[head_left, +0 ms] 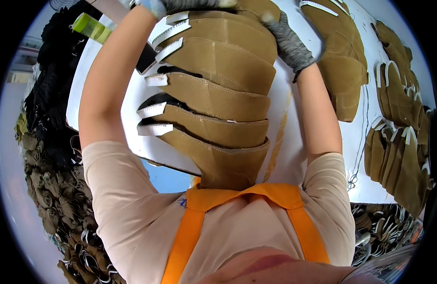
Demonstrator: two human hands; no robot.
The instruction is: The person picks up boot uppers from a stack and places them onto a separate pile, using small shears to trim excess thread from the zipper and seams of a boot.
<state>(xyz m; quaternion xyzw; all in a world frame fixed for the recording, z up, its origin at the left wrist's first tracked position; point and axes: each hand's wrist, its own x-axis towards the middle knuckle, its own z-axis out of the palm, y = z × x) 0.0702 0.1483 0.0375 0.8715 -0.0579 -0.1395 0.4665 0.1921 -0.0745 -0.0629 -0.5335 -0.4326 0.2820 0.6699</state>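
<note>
Brown suede-like shoe uppers with white zipper-like strips on their left edges overlap in a row, from the table's near edge to the far edge of the view. My left hand, in a grey knit glove, lies across the farthest upper, its fingers partly cut off by the frame. At the far right of the row, my right hand, in a matching glove, has its fingertips closed at the edge of the farthest upper. Part of that upper is out of view.
More uppers lie on the white table to the right, with white-edged stacks beyond. A lime-green cup and a dark phone-like slab sit at the left. Dark piles stand beside the table. A cord hangs nearby.
</note>
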